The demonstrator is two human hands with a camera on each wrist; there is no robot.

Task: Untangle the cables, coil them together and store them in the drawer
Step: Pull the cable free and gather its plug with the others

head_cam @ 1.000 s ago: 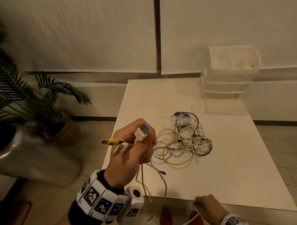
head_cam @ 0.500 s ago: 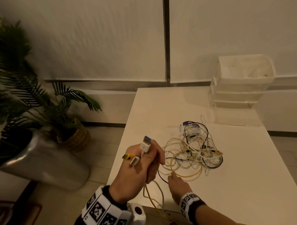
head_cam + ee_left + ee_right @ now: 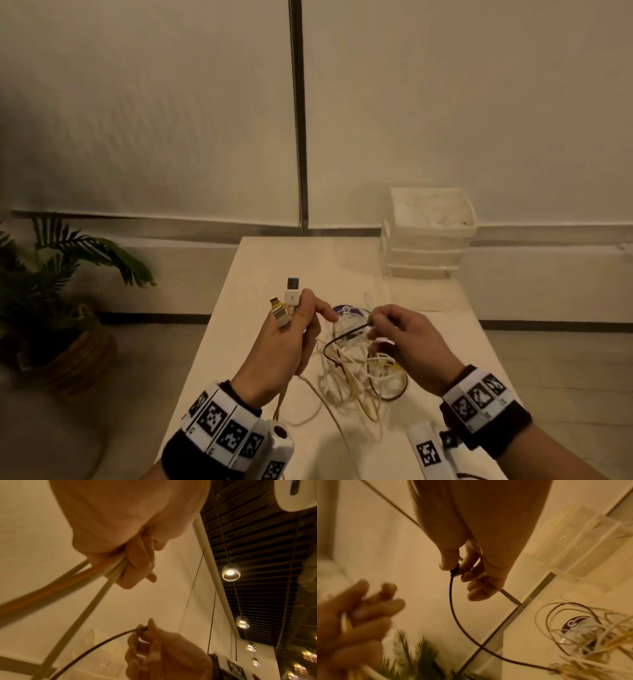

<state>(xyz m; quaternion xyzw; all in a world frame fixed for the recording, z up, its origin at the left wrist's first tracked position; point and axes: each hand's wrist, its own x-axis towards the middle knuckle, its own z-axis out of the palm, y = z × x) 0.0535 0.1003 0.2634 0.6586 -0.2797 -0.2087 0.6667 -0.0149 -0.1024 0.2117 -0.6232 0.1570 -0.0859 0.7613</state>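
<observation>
A tangle of white, yellow and black cables [image 3: 359, 373] lies on the white table [image 3: 445, 359]. My left hand [image 3: 294, 335] is raised above the table's left side and grips several cable ends; a white USB plug [image 3: 293, 294] and a yellow-tipped plug [image 3: 276, 310] stick up out of the fist. The gripped strands [image 3: 109, 566] run down from the fist. My right hand [image 3: 394, 329] pinches the end of a black cable [image 3: 453, 569] between thumb and forefinger, lifted over the tangle. The black cable [image 3: 337, 342] curves down into the pile.
A stack of translucent white drawers [image 3: 428, 236] stands at the table's back right. A potted palm [image 3: 51, 291] in a woven basket sits on the floor to the left. A round dark-and-white item [image 3: 576, 625] lies under the tangle's far side.
My right hand came up from the table's near edge to the tangle and has lifted the black cable's end. The left hand stayed raised with its plugs.
</observation>
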